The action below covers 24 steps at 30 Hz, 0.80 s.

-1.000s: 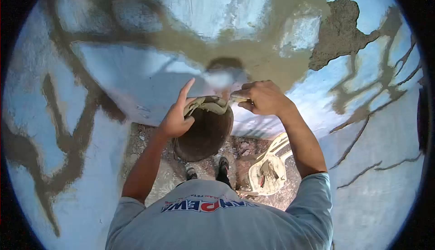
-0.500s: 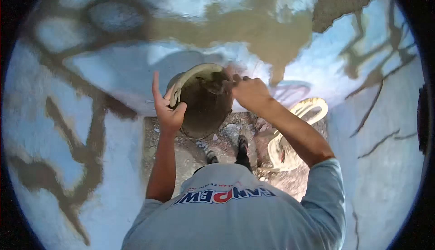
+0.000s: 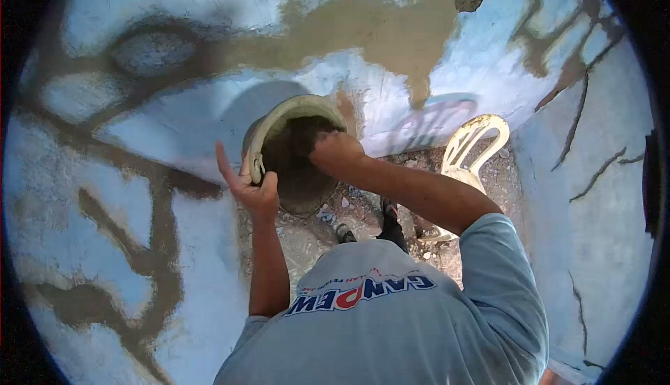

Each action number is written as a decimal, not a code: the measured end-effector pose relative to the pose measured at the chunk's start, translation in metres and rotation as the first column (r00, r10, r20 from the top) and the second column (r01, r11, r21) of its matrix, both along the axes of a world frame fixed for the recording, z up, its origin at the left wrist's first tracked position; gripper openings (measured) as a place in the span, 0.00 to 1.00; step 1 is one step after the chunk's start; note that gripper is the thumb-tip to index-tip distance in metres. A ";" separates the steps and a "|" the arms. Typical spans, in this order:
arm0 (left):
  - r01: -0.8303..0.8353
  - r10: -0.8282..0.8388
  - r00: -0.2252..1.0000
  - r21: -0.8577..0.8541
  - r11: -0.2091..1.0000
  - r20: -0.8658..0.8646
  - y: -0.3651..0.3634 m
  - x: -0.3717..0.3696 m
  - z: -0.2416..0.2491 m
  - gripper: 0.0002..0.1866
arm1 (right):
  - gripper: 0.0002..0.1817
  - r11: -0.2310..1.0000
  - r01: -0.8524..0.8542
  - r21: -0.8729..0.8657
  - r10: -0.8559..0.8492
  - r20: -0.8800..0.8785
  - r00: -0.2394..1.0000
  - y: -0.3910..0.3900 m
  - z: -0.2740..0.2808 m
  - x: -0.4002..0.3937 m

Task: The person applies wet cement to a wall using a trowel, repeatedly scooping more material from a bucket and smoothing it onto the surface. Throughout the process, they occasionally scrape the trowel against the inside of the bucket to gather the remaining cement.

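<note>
A pale bucket [image 3: 300,102] is tipped with its mouth toward me, close against the wall. Grey-brown mortar [image 3: 283,154] coats its inside. My left hand [image 3: 255,188] grips the left rim, thumb over the edge and one finger stretched outward. Reaching over the right side, my right hand [image 3: 338,153] is closed in a fist at the bucket's mouth. It holds a dark tool that looks like a trowel [image 3: 305,136], blurred and partly hidden inside the bucket.
Ahead is a pale blue wall [image 3: 335,78] with grey-brown patches and filled cracks. A cream plastic chair [image 3: 481,141] stands to the right on rubble-strewn ground [image 3: 300,235]. The right wall [image 3: 593,245] has open cracks. My feet are below the bucket.
My right hand has moved left and down, from the bucket's right rim into its mouth, with the trowel. The left hand still holds the rim. The whole view has shifted slightly.
</note>
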<state>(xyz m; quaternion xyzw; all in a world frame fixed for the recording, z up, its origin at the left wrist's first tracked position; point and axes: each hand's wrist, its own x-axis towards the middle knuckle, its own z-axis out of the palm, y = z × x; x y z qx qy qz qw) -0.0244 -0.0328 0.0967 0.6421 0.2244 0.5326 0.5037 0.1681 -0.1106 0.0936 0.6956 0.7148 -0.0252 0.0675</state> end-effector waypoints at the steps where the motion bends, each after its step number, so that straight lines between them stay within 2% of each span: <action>1: -0.013 0.013 1.000 -0.002 1.000 0.004 0.001 -0.004 -0.004 0.57 | 0.11 1.000 0.022 -0.001 -0.022 -0.025 0.999 -0.002 0.001 -0.002; 5: -0.094 0.094 0.996 0.037 0.995 0.000 0.002 -0.020 -0.002 0.60 | 0.11 0.995 0.090 0.052 -0.079 -0.184 0.980 -0.008 0.017 -0.002; 8: -0.119 0.116 0.990 0.039 0.992 0.084 -0.001 -0.022 0.003 0.62 | 0.12 0.999 0.022 -0.040 -0.034 -0.347 0.937 -0.004 0.019 0.007; 10: -0.188 0.190 0.982 0.157 0.970 -0.002 0.009 -0.035 -0.009 0.62 | 0.12 1.000 -0.018 -0.005 0.013 -0.496 0.868 0.002 -0.002 0.004; 12: -0.197 0.193 0.980 0.161 0.967 0.040 0.013 -0.037 -0.015 0.63 | 0.13 0.999 -0.003 0.052 0.034 -0.613 0.789 0.002 -0.010 0.002; 13: -0.175 0.162 0.979 0.106 0.979 0.121 0.004 -0.030 -0.006 0.63 | 0.14 0.996 0.029 0.086 0.035 -0.660 0.750 -0.003 -0.005 -0.004; 14: -0.149 0.136 0.970 0.052 0.987 0.204 -0.001 -0.026 -0.001 0.63 | 0.14 0.991 0.061 0.118 0.040 -0.704 0.710 -0.007 -0.001 -0.011; 17: -0.090 0.092 0.970 -0.016 0.996 0.223 -0.006 -0.027 0.000 0.63 | 0.17 0.979 0.177 -0.101 -0.164 -0.904 0.394 -0.014 0.008 -0.025; 20: -0.071 0.074 0.968 -0.021 0.997 0.239 -0.008 -0.022 0.002 0.62 | 0.17 0.963 0.245 -0.114 -0.174 -0.955 0.239 -0.020 0.001 -0.040; 23: -0.092 0.095 0.973 -0.024 0.995 0.211 -0.011 -0.012 -0.008 0.61 | 0.17 0.912 0.274 0.306 0.132 -0.850 0.510 -0.021 -0.024 -0.031; 24: -0.100 0.108 0.976 -0.050 0.994 0.191 -0.014 -0.009 -0.006 0.60 | 0.18 0.896 0.294 0.333 0.076 -0.767 0.637 -0.026 -0.021 -0.021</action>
